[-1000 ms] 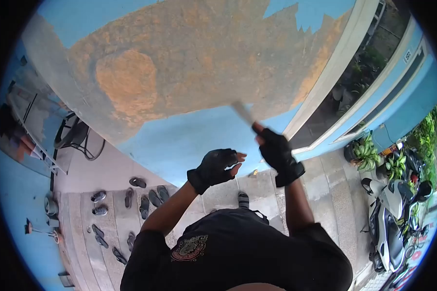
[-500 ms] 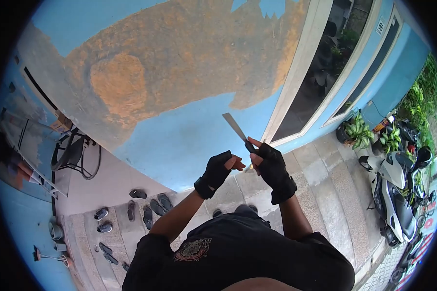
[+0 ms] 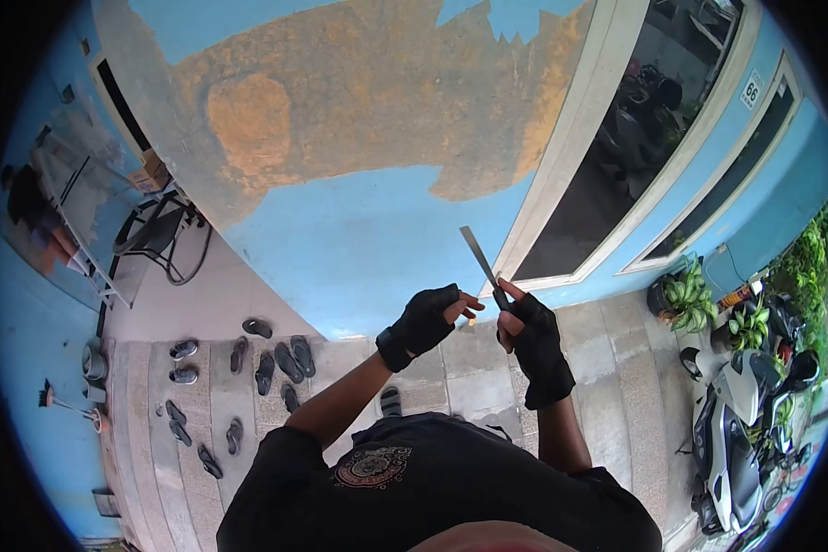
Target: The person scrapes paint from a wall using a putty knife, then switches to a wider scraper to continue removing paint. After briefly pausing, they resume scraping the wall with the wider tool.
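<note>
My right hand [image 3: 535, 350], in a black fingerless glove, is closed around the dark handle of a scraper [image 3: 478, 254]. Its flat metal blade points up and slightly left, its squared end uppermost. My left hand [image 3: 428, 320], gloved the same way, is just left of the handle, holding nothing. Its fingers are loosely bent and apart, their tips close to the handle. Beyond both hands stands the light blue wall [image 3: 340, 239], with a large bare grey-brown patch [image 3: 368, 101] where the paint is gone.
A white-framed window [image 3: 561, 184] is to the right of the patch. Potted plants [image 3: 685, 299] and a parked white scooter [image 3: 731, 442] stand at right. Several shoes and sandals [image 3: 290, 359] lie on the paved steps. At left are a chair [image 3: 156, 230], a ladder [image 3: 92, 230] and another person [image 3: 37, 202].
Both hands and the scraper have moved slightly right in view, and the blade stands a little more upright. The camera view has shifted, bringing more of the person at left into sight.
</note>
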### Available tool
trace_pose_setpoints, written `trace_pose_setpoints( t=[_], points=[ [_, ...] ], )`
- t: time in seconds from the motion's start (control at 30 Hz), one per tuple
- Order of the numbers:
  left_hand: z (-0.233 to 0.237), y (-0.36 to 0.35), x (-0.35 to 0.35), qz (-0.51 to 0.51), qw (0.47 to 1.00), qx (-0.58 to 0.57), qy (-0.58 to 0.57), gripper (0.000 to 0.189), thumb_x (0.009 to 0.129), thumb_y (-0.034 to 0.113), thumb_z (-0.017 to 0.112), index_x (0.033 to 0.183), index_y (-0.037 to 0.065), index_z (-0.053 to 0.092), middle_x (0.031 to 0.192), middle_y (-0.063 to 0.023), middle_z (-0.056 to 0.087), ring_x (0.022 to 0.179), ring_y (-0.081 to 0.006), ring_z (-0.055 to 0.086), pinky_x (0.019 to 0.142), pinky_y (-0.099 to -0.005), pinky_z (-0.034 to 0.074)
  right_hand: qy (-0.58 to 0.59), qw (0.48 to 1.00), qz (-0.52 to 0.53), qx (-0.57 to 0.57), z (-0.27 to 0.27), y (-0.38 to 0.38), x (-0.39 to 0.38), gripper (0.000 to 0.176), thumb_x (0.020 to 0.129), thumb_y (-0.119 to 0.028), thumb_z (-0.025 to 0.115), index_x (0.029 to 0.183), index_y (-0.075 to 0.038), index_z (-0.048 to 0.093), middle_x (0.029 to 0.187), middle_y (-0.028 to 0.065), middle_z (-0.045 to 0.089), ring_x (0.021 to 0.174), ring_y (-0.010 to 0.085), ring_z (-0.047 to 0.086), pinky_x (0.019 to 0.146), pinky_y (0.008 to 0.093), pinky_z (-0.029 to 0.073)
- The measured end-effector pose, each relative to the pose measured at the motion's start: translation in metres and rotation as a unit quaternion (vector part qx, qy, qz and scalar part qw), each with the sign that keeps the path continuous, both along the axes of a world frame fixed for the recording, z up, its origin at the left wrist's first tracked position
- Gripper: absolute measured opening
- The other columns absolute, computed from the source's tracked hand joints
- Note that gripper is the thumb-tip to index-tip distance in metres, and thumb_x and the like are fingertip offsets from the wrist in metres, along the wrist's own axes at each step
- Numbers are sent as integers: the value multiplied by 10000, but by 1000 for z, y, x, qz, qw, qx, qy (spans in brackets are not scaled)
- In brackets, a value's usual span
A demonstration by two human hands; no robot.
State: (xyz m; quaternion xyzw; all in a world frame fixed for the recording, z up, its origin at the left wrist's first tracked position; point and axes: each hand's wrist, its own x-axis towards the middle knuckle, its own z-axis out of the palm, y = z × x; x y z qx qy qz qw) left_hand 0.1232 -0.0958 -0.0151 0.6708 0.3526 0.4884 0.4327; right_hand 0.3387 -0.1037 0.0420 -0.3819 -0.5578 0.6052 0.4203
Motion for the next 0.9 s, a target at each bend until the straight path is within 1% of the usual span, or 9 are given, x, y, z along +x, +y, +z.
trace_pose_setpoints(
  t=[0.1, 0.17, 0.2, 0.3, 0.43, 0.53, 0.6, 0.73, 0.9],
  points=[
    [-6, -12, 30, -2, 1000, 22, -7, 288, 1019, 206, 499, 1089, -20, 663, 989, -120, 716, 888, -223, 702, 786, -318, 538, 40, 998, -28, -35, -9, -6, 25, 515, 934, -106, 594, 1427, -29, 470, 649, -24, 506, 528, 46, 458, 484, 212, 385],
    [-3, -25, 44, 6, 998, 9, 66, 269, 1019, 196, 497, 1078, 6, 678, 940, -103, 715, 868, -216, 707, 771, -317, 535, 47, 998, -20, -42, -14, -9, 40, 513, 932, -102, 590, 1425, -26, 471, 647, -25, 499, 525, 48, 453, 482, 211, 381],
    [-7, -29, 52, 13, 998, 25, 54, 263, 1024, 183, 481, 1065, 28, 689, 908, -94, 710, 858, -215, 710, 757, -316, 533, 55, 997, -18, -49, -16, -11, 45, 511, 930, -99, 585, 1423, -22, 471, 646, -26, 493, 522, 50, 448, 481, 210, 376],
    [-10, -41, 67, 14, 998, 27, 51, 237, 1013, 154, 494, 1060, 6, 674, 962, -95, 717, 865, -200, 699, 697, -308, 523, 63, 997, -28, -39, -16, -17, 57, 510, 929, -101, 586, 1420, -21, 473, 643, -31, 484, 520, 49, 442, 474, 211, 364],
    [-6, -49, 84, 35, 998, 40, 38, 233, 1010, 145, 495, 1064, 11, 678, 941, -92, 717, 856, -198, 698, 693, -304, 521, 83, 994, -31, -65, -11, -25, 67, 512, 928, -106, 591, 1419, -21, 473, 640, -35, 479, 517, 48, 439, 466, 213, 354],
    [-3, -49, 93, 32, 997, 30, 65, 237, 1009, 141, 490, 1065, 7, 677, 931, -95, 715, 849, -201, 699, 717, -310, 532, 92, 995, -9, -47, -14, -23, 74, 559, 914, -134, 611, 1436, -15, 449, 648, -11, 497, 499, 65, 447, 457, 215, 348],
    [-4, -51, 98, 14, 999, -32, 30, 284, 1027, 182, 469, 1067, -7, 677, 958, -113, 704, 900, -219, 705, 800, -320, 536, 81, 996, -25, -42, -15, -20, 74, 567, 911, -122, 617, 1439, -14, 441, 643, -13, 486, 499, 59, 440, 456, 217, 345],
    [4, -54, 94, 10, 999, -20, 28, 300, 1023, 173, 450, 1083, -25, 667, 973, -118, 704, 923, -217, 699, 836, -328, 527, 71, 995, -38, -62, -23, -16, 64, 531, 905, -84, 624, 1415, -35, 484, 661, -37, 491, 528, 44, 438, 467, 211, 347],
    [1, -49, 64, 23, 999, -34, 17, 297, 1021, 160, 447, 1084, -26, 669, 979, -119, 706, 921, -216, 697, 845, -327, 527, 68, 994, -26, -87, -30, -9, 36, 580, 865, -16, 652, 1419, -57, 484, 692, -36, 485, 534, 46, 443, 470, 213, 355]
  ],
)
